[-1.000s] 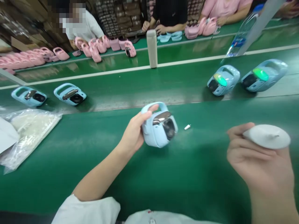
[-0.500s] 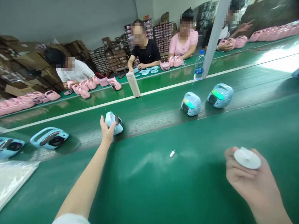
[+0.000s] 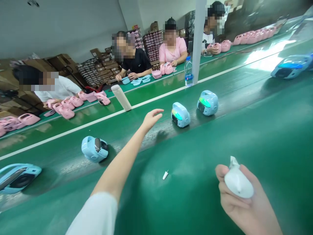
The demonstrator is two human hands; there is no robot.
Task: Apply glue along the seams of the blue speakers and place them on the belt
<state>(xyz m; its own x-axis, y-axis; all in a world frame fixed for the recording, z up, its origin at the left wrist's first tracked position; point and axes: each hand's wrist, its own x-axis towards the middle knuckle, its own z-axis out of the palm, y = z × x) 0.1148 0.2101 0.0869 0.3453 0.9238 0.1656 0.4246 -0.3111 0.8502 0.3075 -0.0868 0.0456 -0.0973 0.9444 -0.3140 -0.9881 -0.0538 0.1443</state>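
My left hand (image 3: 153, 120) reaches over the belt with its fingers apart and nothing in them. Just right of its fingertips stands a light-blue portable speaker (image 3: 180, 115) with a glowing front. Beyond that is a second lit blue speaker (image 3: 207, 103). Left of my forearm, another blue speaker (image 3: 95, 149) with a dark front sits on the belt. My right hand (image 3: 244, 199) is closed around what looks like a white squeeze bottle (image 3: 239, 184), seen nearly end-on. A small white cap (image 3: 165, 175) with a thin pin lies on the green surface between my arms.
A cream cylinder (image 3: 121, 98) and a water bottle (image 3: 188, 71) stand along the white line. More blue speakers are at the far left (image 3: 21, 178) and right (image 3: 290, 67). Several people sit across the line behind pink shells (image 3: 67, 106). A pale post (image 3: 197, 42) rises there.
My left hand has let go of the dark-fronted speaker and moved right towards the lit ones. The view has shifted. My right hand still holds the white bottle, now tilted differently.
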